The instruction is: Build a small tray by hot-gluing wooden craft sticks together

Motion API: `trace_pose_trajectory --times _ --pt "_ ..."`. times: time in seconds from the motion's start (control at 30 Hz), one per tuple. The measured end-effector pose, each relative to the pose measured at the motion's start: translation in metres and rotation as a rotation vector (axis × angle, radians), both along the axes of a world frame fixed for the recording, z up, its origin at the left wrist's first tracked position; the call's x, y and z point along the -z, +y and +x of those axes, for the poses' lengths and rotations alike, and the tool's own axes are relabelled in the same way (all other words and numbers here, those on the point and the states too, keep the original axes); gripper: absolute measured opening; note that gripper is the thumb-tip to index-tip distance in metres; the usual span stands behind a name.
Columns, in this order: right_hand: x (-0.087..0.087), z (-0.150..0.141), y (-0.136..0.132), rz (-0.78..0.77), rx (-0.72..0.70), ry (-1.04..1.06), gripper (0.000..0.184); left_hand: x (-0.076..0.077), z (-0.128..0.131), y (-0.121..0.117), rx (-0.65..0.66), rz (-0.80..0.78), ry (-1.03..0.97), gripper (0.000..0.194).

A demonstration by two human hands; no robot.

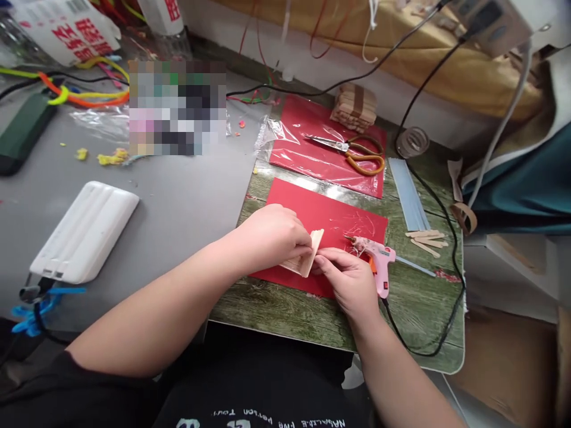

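Observation:
A small piece built of pale wooden craft sticks (313, 257) is held low over a red sheet (321, 205), one side of it standing up. My left hand (283, 235) has its fingers curled down onto the piece from the left, partly covering it. On the other side, my right hand (350, 279) pinches its near right edge between thumb and fingers. Just right of that hand lies a pink hot glue gun (380, 257), its nozzle toward the sheet and a glue stick in its back. Thin glue strings (357, 224) are scattered on the red sheet.
Scissors (352, 148) and a bundle of craft sticks (354, 107) lie on wrapped red paper (303, 128). Blue-white glue sticks (408, 193), loose craft sticks (426, 242) and a small jar (413, 142) are at the right. A black cord (450, 235) loops there. A white power bank (84, 232) sits left.

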State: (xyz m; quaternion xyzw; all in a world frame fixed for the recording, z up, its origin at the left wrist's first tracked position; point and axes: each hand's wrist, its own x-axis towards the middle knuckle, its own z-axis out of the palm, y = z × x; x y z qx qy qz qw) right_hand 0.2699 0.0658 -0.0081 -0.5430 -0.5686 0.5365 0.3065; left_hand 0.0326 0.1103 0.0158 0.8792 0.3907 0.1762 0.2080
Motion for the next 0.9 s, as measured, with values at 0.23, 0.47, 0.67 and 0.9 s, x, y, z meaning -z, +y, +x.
trace_pose_trajectory --times 0.23,0.47,0.67,0.9 --pt "-0.0021 -0.0029 0.0002 -0.049 0.032 -0.014 0.023 0.0047 0.0018 0.0009 -0.030 -0.004 0.023 0.027" --pt "-0.0013 -0.0013 0.0005 -0.021 0.006 -0.023 0.019 0.0061 0.0023 0.0001 -0.006 0.019 0.032 0.028" --pt "-0.0014 -0.0018 0.0012 -0.026 -0.010 -0.008 0.018 0.0036 0.0025 -0.0004 -0.028 -0.005 0.054 0.031" --pt "-0.0031 -0.0028 0.0013 -0.030 -0.013 -0.032 0.016 0.0060 0.0010 0.0006 -0.042 0.004 0.042 0.029"
